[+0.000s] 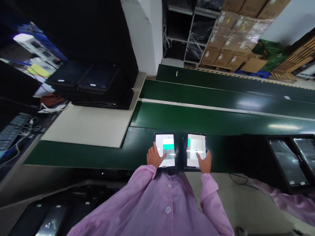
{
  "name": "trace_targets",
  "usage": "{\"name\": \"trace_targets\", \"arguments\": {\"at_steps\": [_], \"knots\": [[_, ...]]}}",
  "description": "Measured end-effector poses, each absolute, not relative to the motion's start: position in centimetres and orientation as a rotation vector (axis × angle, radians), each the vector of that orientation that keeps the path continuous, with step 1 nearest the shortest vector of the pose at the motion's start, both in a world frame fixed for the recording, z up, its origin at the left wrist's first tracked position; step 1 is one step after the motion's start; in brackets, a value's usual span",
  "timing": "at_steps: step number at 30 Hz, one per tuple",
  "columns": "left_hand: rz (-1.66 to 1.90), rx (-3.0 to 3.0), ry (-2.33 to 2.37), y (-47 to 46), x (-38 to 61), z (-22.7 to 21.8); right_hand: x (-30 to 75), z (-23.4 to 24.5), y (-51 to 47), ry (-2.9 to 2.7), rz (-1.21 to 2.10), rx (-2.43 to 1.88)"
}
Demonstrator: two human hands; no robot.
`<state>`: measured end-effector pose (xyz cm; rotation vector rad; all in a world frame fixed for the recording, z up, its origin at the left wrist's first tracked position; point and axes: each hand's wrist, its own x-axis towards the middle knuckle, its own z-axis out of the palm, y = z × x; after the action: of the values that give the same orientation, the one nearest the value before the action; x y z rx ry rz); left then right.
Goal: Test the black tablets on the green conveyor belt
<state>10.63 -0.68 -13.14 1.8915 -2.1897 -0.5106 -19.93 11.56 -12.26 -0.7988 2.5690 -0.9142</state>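
Note:
Two lit tablets lie side by side on the green bench in front of me. On the left tablet [168,160] the screen shows a green band and a grey keypad-like panel. My left hand [155,157] rests at its left edge, thumb stretched over the screen and fingers apart. The right tablet [197,141] shows a pale window with a green strip at its left. My right hand [205,162] lies at its lower right edge, thumb reaching onto the screen and fingers spread. Neither hand is wrapped round a tablet.
Stacked dark tablets in black trays [98,78] stand on a white board [86,126] at the left. More trayed tablets [287,160] sit at the right, with another person's sleeve [283,200] below. Green conveyor surfaces [209,116] run beyond; cartons [228,42] are piled behind.

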Motion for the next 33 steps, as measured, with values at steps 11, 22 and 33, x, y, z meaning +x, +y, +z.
{"name": "trace_targets", "arguments": {"at_steps": [11,22,33], "knots": [[-0.637,1.733,-2.137,-0.7,12.9,-14.8,-16.2,-11.1,8.5,2.68,-0.684,-1.147],[-0.886,1.717,-2.036,-0.4,14.1,-15.0,-17.3,-11.8,10.5,2.728,-0.824,-1.039],[-0.924,1.609,-1.969,0.3,15.1,-16.1,-17.8,-12.1,11.5,2.684,-0.966,-1.115]]}}
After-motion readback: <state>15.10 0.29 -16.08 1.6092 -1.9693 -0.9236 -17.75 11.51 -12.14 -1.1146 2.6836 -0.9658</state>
